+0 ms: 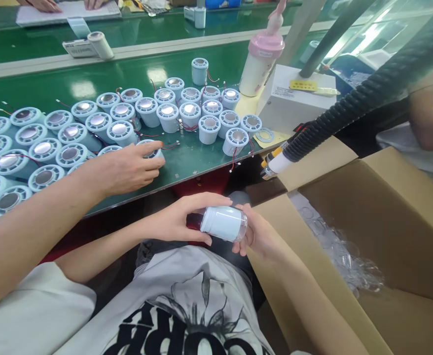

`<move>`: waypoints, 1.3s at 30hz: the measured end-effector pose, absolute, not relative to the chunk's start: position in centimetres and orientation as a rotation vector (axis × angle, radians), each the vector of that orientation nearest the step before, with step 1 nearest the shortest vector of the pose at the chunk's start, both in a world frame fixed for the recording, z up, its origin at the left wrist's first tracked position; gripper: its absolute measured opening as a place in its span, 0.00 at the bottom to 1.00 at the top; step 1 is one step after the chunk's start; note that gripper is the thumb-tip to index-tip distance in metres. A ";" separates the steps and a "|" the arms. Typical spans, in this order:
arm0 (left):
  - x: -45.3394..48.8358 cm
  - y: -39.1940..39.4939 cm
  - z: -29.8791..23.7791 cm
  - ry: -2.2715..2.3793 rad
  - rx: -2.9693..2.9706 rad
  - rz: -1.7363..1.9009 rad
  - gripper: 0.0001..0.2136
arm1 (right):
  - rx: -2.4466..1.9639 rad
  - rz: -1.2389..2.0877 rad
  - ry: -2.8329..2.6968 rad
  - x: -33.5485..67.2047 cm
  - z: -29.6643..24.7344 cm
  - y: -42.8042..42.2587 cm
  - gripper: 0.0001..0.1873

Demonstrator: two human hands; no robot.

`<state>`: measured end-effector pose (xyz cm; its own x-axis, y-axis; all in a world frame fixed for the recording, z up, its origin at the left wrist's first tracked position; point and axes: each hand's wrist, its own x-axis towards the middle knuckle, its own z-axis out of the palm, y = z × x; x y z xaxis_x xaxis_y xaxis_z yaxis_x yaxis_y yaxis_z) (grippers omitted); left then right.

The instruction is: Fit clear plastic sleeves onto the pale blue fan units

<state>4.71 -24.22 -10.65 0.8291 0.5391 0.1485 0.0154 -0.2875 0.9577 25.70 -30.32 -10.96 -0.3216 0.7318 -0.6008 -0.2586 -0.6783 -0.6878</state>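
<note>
My left hand [177, 222] and my right hand [259, 236] hold one white cylindrical part [224, 223] sideways above my lap. The left fingers wrap its left end. The right fingers close round its right end, where a clear cap sits. A second bare arm reaches in from the left, and its hand [131, 167] rests closed on a white round part [153, 150] at the front of the green bench [198, 165]. It appears to be a co-worker's. Many like parts [168, 116] with metal discs and thin red wires stand on the bench.
An open cardboard box [386, 217] with clear plastic caps [349, 261] stands at my right. A black ribbed hose [368, 88] ends at a white nozzle [275, 165] over the bench edge. A pink-lidded bottle [261, 64] and a white box [298, 101] stand behind. Other people's hands show at the far top left and right.
</note>
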 end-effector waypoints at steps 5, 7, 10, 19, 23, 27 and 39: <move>4.7 -24.0 -10.8 0.408 1.846 0.582 0.34 | -1.245 2.211 -0.576 25.7 -11.1 -30.2 0.33; 4.8 -24.1 -10.7 0.419 1.850 0.588 0.33 | -1.212 2.269 -0.575 25.7 -11.4 -30.2 0.36; 4.8 -24.4 -10.4 0.460 1.804 0.579 0.30 | -1.204 2.281 -0.621 25.7 -11.7 -30.4 0.38; 4.7 -25.3 -9.3 0.628 1.444 0.414 0.29 | -1.153 0.868 -1.680 26.6 -11.7 -31.8 0.24; 4.7 -25.0 -9.2 0.655 1.397 0.363 0.29 | -1.007 0.805 -1.829 27.1 -11.9 -32.0 0.27; 4.5 -24.7 -9.3 0.535 1.454 0.400 0.34 | -1.014 1.366 -1.371 27.0 -11.6 -31.9 0.26; 4.4 -24.8 -11.8 0.576 1.323 0.282 0.32 | -1.132 1.867 -0.853 26.3 -11.9 -31.6 0.26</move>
